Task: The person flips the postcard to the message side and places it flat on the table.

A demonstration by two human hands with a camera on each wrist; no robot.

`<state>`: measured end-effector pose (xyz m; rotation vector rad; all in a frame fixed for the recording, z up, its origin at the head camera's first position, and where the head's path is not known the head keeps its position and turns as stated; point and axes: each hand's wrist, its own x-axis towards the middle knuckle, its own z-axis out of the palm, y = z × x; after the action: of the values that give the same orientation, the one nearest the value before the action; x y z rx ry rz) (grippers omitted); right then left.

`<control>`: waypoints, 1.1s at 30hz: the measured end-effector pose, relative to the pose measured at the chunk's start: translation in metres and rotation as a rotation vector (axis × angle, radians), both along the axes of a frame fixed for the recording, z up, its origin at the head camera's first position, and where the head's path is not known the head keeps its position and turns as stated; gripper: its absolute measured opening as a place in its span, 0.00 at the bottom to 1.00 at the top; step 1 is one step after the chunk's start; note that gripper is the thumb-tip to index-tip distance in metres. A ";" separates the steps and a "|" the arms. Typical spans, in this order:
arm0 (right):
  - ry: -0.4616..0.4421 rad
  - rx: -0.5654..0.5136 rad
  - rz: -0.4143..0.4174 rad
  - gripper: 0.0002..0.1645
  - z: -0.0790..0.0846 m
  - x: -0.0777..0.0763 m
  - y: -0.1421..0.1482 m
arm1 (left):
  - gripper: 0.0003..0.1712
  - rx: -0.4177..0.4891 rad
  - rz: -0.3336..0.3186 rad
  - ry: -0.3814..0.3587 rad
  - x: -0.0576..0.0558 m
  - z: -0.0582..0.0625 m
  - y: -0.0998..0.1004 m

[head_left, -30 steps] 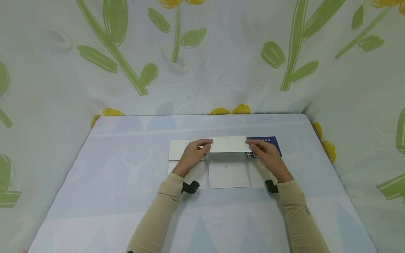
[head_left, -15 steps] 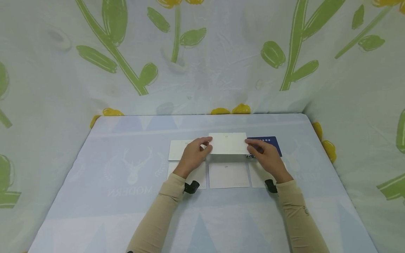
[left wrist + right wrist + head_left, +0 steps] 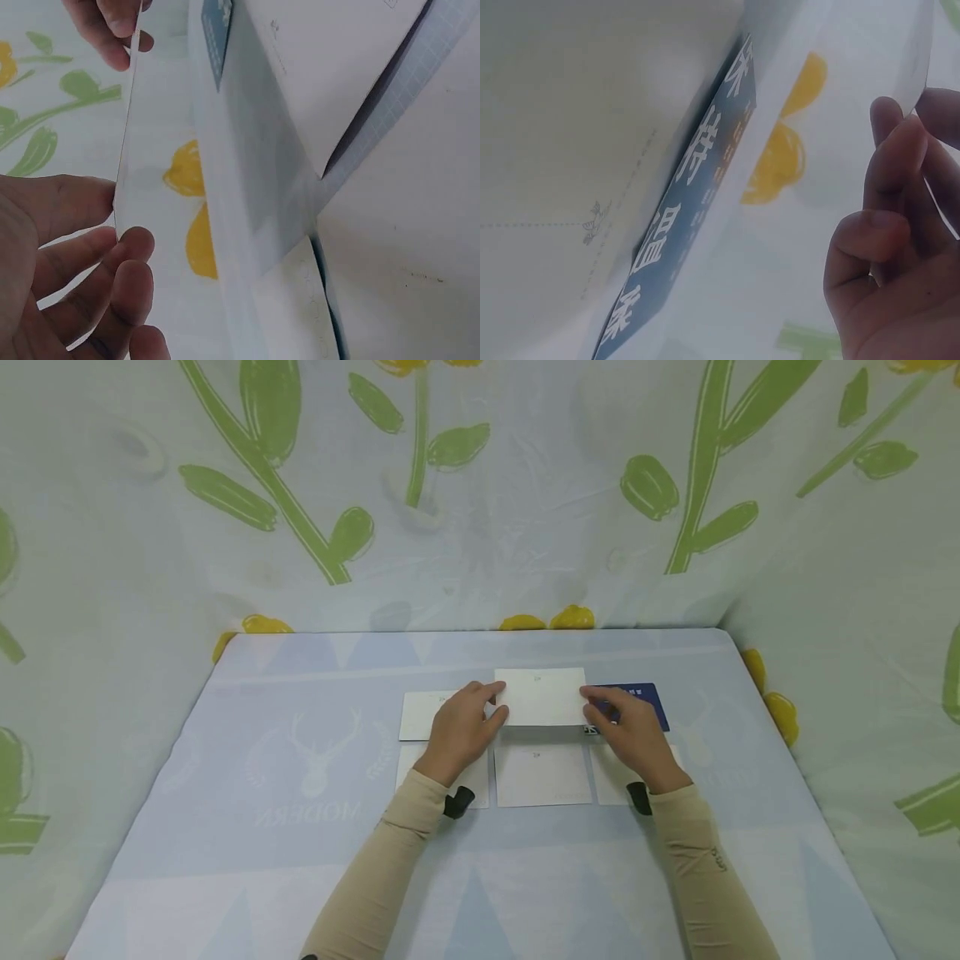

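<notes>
A blank-looking white card (image 3: 540, 697) is held up off the table, seen nearly edge-on in the left wrist view. My left hand (image 3: 461, 727) pinches its left edge between thumb and fingers, while my right hand (image 3: 633, 731) pinches the right edge. Beneath, several white cards lie flat: one at the upper left (image 3: 422, 717), partly behind my left hand, and a lower row whose middle card (image 3: 543, 781) shows fully. To the right lies a dark blue card (image 3: 697, 180) with white characters, partly covered by the right hand and the raised card in the head view.
A pale blue cloth with a deer print (image 3: 318, 760) covers the table (image 3: 225, 827). White fabric walls with green leaves and yellow flowers (image 3: 573, 616) rise at the back and both sides.
The raised card has tilted, its far edge moving up in the head view so more of its face shows and more of the blue card is covered. Both hands keep their hold, shifting slightly.
</notes>
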<state>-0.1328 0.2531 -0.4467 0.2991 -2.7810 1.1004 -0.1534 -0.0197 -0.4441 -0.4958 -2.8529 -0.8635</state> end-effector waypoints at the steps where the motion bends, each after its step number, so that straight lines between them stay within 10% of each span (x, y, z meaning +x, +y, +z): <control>1: 0.005 0.005 -0.003 0.21 0.000 0.000 -0.001 | 0.22 0.002 0.000 0.006 0.000 0.000 0.000; 14: 0.032 0.056 -0.016 0.20 -0.003 -0.005 -0.008 | 0.21 -0.080 0.008 0.087 -0.003 -0.006 0.003; 25: -0.006 0.153 -0.026 0.22 -0.009 -0.005 -0.013 | 0.17 -0.192 -0.002 0.293 0.000 -0.013 0.006; 33: -0.111 0.220 -0.017 0.27 -0.009 -0.007 -0.015 | 0.17 -0.260 -0.002 0.257 -0.001 -0.014 0.008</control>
<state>-0.1395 0.2385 -0.4561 0.2435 -3.0020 0.8316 -0.1549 -0.0112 -0.4579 -0.5904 -2.7338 -0.3937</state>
